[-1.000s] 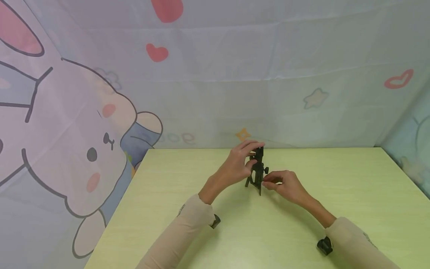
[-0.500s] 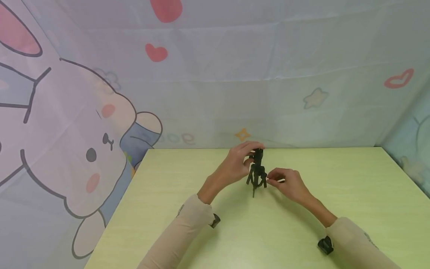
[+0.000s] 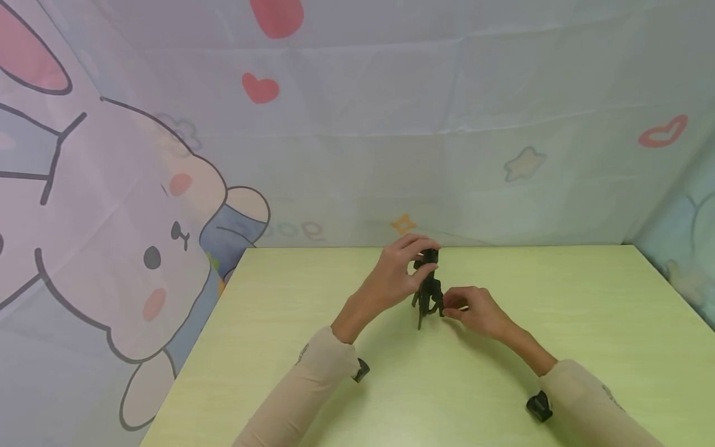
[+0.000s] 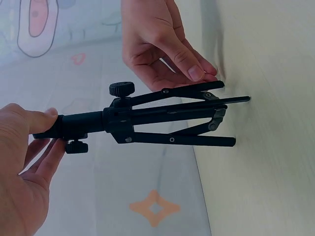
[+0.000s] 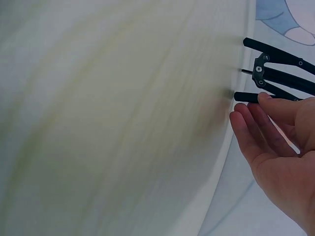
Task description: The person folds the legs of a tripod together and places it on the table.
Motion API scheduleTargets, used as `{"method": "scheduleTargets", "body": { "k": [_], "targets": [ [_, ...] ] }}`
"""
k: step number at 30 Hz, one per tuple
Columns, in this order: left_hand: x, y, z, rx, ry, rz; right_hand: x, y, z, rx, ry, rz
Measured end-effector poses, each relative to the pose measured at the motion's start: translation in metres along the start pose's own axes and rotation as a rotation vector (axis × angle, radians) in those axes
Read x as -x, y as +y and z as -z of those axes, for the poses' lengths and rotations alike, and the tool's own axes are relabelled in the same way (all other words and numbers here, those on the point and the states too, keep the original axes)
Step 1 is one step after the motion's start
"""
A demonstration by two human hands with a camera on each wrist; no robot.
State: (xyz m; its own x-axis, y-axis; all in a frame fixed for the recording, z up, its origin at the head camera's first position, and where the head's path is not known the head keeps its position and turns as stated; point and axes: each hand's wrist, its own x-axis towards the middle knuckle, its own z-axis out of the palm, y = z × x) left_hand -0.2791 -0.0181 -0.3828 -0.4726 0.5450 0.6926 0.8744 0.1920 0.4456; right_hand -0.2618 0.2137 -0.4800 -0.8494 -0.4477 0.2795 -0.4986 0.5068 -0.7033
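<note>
A small black tripod (image 3: pixel 431 288) stands upright toward the back of the table, its legs partly spread. My left hand (image 3: pixel 393 272) grips its top, thumb on one side and fingers on the other. In the left wrist view two knobs show on the tripod (image 4: pixel 162 116), a larger knob (image 4: pixel 122 89) near the leg joint and a smaller knob (image 4: pixel 77 147) by the left fingers. My right hand (image 3: pixel 481 311) is low on the right side, at one leg. Seen from the right wrist, thumb and fingertips pinch that leg (image 5: pixel 246 97) near its foot.
The pale yellow-green table (image 3: pixel 447 385) ends at a hanging cloth (image 3: pixel 357 155) behind the tripod, printed with hearts, stars and a rabbit. Another cloth wall (image 3: pixel 692 236) borders the right side. Small black devices sit at both wrists, below the sleeves (image 3: pixel 581 397).
The tripod has turned about its upright axis, so its side knob no longer shows at the right. My right hand moved slightly away, then down to a leg. My left hand stayed on top.
</note>
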Motion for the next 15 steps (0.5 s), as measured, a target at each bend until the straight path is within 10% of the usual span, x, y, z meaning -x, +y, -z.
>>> {"method": "scheduleTargets", "body": {
  "k": [15],
  "targets": [
    [-0.0012,0.0074,0.0003,-0.003,-0.012,0.091,-0.0041,0.0031,-0.0052,0.025,0.030,0.075]
  ]
}}
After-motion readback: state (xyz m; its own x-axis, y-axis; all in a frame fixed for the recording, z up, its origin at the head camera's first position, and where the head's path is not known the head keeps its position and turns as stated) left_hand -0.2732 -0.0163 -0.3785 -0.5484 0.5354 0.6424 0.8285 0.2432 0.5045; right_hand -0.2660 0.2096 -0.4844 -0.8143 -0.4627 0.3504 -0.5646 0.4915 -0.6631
